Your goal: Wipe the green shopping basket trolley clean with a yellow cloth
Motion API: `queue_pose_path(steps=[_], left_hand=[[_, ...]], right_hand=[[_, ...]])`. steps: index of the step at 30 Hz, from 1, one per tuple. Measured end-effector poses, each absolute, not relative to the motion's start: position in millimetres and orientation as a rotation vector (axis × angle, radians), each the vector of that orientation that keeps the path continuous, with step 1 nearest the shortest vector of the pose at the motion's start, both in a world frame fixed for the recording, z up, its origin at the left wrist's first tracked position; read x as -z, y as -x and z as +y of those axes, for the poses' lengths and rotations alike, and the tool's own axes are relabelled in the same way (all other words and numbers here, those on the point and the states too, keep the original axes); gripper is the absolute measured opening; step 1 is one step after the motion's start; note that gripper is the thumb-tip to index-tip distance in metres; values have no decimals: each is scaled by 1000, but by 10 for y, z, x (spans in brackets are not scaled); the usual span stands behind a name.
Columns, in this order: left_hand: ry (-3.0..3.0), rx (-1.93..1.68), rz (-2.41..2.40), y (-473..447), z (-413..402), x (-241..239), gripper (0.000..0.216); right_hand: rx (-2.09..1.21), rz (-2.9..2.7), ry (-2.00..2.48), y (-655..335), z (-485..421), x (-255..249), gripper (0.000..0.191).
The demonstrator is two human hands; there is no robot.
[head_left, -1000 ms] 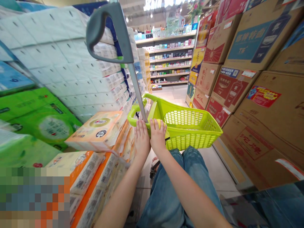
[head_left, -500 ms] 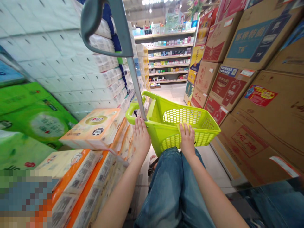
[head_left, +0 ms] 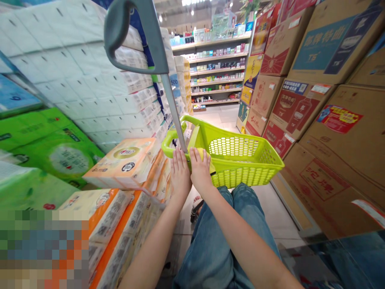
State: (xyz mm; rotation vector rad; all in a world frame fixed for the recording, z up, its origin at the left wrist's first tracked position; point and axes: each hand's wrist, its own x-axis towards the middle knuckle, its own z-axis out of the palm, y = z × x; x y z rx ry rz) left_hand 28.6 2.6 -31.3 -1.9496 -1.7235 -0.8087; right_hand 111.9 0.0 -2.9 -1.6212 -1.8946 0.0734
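Observation:
A lime-green shopping basket (head_left: pixel 240 174) with perforated sides stands in front of my knees, its grey pull handle (head_left: pixel 162 48) raised on a metal pole. My left hand (head_left: pixel 180 172) lies flat against the basket's handle end, just below the pole, fingers stretched out and holding nothing. Right beside it, my right hand (head_left: pixel 201 170) presses a yellow cloth (head_left: pixel 211 165) to the basket's near rim. Most of the cloth is hidden under my palm and fingers.
Tissue packs (head_left: pixel 120 160) are stacked close on the left, with a tall wall of white packs (head_left: pixel 75 68) behind. Cardboard cartons (head_left: pixel 339 120) line the right. Shelves of small goods (head_left: pixel 216 70) stand at the aisle's far end. A dark reflective edge (head_left: pixel 337 257) is at lower right.
My right hand has slid left along the basket rim with the yellow cloth, ending next to my left hand. My left hand stays at the handle end.

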Motion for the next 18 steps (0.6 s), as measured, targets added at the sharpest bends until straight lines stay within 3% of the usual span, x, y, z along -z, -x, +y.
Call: queue_pose_path(steps=[4,18], left_hand=[[1954,822,-1718,-296,33,334,65],[1976,773,-1685,-275,10,337,80]], right_hand=[[42,-1951,1566,-1334,-34,152,73],[402,-1785,1850,-2679,-157,908,80]])
